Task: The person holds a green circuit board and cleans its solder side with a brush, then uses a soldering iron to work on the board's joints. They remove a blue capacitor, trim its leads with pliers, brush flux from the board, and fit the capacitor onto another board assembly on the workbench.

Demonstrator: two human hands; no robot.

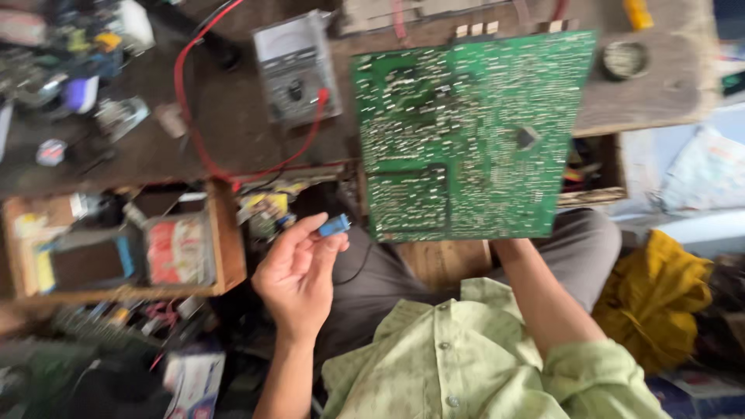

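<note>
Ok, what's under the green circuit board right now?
The circuit board covers part of the wooden bench and an open drawer on its right. The right hand holding it is hidden behind the board. The left hand holds a small blue part beside it.

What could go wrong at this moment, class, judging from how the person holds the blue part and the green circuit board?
1. The small blue component sits only at the left hand's fingertips; it might slip into the open wooden drawer.
2. The green circuit board is propped from below, its holding hand hidden; it could tip.
3. The red test lead near the analog multimeter could snag.
</note>
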